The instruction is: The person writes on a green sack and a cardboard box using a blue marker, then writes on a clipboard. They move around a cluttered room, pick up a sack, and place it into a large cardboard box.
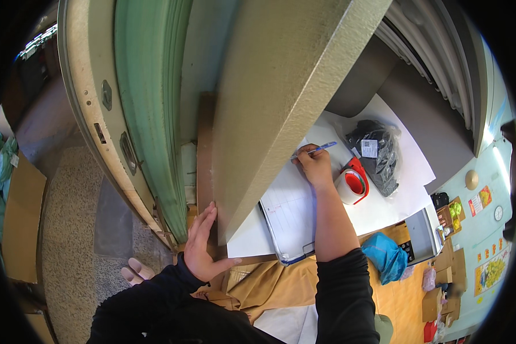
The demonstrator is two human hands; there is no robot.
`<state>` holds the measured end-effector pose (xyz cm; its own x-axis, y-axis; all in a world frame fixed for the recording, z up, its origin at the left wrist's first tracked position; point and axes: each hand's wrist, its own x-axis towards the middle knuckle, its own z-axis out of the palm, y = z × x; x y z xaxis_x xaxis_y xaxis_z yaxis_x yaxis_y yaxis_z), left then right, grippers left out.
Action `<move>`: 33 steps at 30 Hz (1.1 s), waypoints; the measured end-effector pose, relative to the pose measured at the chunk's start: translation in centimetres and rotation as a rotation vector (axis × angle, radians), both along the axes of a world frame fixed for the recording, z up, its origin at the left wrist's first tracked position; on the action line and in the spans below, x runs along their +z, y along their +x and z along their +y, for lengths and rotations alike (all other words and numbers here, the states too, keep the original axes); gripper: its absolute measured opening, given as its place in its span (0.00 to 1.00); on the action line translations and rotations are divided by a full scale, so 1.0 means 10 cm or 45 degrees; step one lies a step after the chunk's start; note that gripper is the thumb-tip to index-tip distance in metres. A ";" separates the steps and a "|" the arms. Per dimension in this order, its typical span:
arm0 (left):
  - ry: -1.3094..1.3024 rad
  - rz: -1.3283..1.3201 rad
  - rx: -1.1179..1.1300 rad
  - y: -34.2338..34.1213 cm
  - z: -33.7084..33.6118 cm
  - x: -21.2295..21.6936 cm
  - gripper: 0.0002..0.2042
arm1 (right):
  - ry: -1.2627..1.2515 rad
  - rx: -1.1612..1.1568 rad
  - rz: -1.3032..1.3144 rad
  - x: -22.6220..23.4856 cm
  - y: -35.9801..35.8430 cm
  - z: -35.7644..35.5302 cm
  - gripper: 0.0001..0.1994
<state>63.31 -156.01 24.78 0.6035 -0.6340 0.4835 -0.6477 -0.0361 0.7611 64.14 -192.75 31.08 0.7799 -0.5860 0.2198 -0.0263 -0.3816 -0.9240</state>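
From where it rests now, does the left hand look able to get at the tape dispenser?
Probably not directly: the left hand rests on the wall edge, which, with the right forearm, stands between it and the tape dispenser.

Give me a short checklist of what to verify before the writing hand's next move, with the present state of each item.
1. Right hand grips the blue pen: ok.
2. Pen tip over the clipboard sheet: cannot tell, the slab's edge hides the tip.
3. Left hand flat against the edge of the big tan slab, fingers open: ok.
4. Red and white tape roll holder lies close to the right wrist: not ok, it could be nudged.
5. Black item in a clear bag lies apart from the sheet: ok.
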 end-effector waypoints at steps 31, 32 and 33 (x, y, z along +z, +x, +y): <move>-0.071 -0.035 0.028 0.00 -0.02 -0.05 0.54 | -0.176 -0.096 -0.156 -0.07 0.01 0.05 0.08; -0.071 -0.041 0.028 0.00 -0.02 -0.05 0.53 | -0.387 -0.124 -0.163 -0.09 0.02 0.05 0.08; -0.076 -0.040 0.026 0.00 -0.02 -0.05 0.52 | -0.605 -0.153 -0.167 -0.11 0.03 0.04 0.09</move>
